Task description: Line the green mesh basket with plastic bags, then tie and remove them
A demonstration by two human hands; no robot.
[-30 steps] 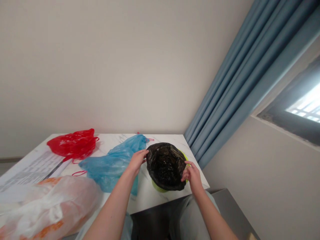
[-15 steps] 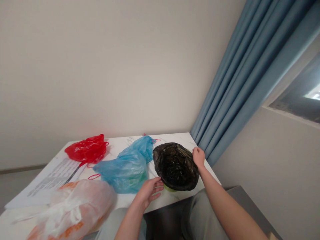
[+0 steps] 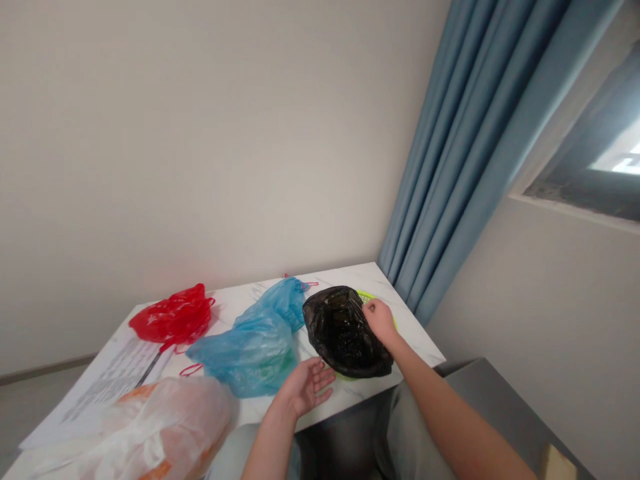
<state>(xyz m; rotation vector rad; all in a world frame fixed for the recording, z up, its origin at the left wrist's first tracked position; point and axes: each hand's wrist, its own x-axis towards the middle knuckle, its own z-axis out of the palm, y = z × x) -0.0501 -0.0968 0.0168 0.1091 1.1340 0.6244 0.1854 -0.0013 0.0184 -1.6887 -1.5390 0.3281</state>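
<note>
Right hand [image 3: 381, 321] gripping black bag [image 3: 340, 337], left hand [image 3: 307, 387] open

A home room: blue curtain [image 3: 450, 153], marble-look table [image 3: 350, 280], plain wall [image 3: 200, 133]

Both arms are bare from wrist to the picture's lower edge: the left forearm [image 3: 273, 443] and the thicker-looking right forearm [image 3: 450, 420]. The left hand [image 3: 306, 387] and right hand [image 3: 381, 321] are bare too. Light grey trousers [image 3: 400, 430] of smooth cloth cover the lap.
</note>
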